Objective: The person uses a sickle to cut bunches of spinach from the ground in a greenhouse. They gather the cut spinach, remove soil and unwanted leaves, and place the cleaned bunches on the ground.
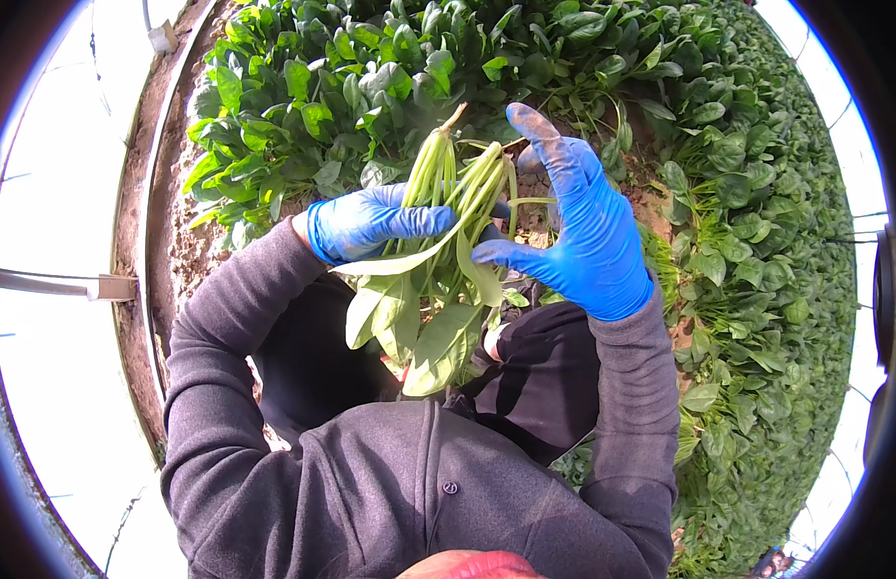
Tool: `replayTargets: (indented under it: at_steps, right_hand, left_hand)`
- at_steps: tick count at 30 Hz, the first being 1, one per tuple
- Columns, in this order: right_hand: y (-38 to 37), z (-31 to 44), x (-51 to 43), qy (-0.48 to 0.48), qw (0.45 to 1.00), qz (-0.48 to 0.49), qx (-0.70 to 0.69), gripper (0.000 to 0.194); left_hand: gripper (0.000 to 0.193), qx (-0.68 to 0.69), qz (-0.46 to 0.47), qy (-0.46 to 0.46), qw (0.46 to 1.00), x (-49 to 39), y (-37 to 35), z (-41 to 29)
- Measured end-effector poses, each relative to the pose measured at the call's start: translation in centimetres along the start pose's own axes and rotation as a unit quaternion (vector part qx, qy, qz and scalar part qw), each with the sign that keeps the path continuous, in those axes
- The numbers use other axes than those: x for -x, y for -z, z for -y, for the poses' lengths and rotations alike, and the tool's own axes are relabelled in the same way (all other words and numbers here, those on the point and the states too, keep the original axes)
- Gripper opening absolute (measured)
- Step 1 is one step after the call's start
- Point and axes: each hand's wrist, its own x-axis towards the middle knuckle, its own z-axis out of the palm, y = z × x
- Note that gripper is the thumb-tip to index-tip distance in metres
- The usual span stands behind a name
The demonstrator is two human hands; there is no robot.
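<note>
My left hand (386, 221), in a blue glove, grips a bunch of spinach plants (448, 340) across the stems, its thumb lying over them. The pale stems and root ends point up and away from me, while the broad leaves hang towards my lap. Close by on the right is my right hand (582, 217), also blue-gloved, its fingers raised and apart with soil marks on the fingertips. Its thumb lies against or just over the bunch's edge; contact is hard to tell. One thin stalk (531, 201) sticks out sideways towards the right palm. The left fingertips are partly hidden behind the stems.
Growing spinach (390, 79) stands densely ahead, and more spinach (766, 289) runs along the right side. Bare soil (647, 199) shows beyond my right hand. On the left, a pale rail (149, 181) borders the bed beside translucent sheeting (53, 210). My bent knees lie below the bunch.
</note>
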Motion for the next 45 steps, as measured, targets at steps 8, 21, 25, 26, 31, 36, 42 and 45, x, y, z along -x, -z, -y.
replayTargets:
  at_steps: [8, 21, 25, 26, 31, 36, 42, 45]
  right_hand:
    - [-0.5, -0.4, -0.2, 0.078, 0.996, -0.046, 0.018, 0.046]
    - [-0.4, -3.1, -0.4, -0.094, 0.963, -0.198, -0.156, 0.014]
    - [1.8, -5.3, 0.6, -0.158, 0.98, -0.001, -0.121, 0.022]
    - [1.9, -5.5, 0.8, -0.133, 0.985, 0.108, -0.024, 0.025]
    - [0.4, -3.6, 0.8, -0.107, 0.942, 0.048, -0.314, 0.035]
    - [-0.9, -1.0, -0.2, -0.159, 0.875, 0.062, -0.454, 0.017]
    - [1.2, -3.2, -0.8, -0.183, 0.934, -0.073, -0.299, 0.021]
    - [1.5, -3.6, -0.5, -0.139, 0.955, -0.08, -0.248, 0.025]
  left_hand:
    - [0.047, 0.024, -0.062, 0.07, 0.995, -0.1, 0.4, 1.4]
    - [0.045, -0.007, 0.004, 0.078, 0.997, -0.3, 0.6, 2.1]
    - [0.049, 0.007, 0.029, 0.017, 0.999, 0.5, 0.5, 1.3]
    - [0.049, -0.015, 0.02, 0.025, 0.999, 0.6, 0.5, 1.1]
    - [0.048, -0.062, 0.06, 0.034, 0.996, -0.2, 0.6, 1.4]
    - [0.043, -0.062, 0.062, 0.053, 0.995, -0.8, 0.4, 2.3]
    - [0.044, -0.108, 0.053, 0.044, 0.992, -1.0, 0.6, 2.1]
    - [0.044, -0.082, 0.041, 0.048, 0.995, -1.2, 0.3, 1.9]
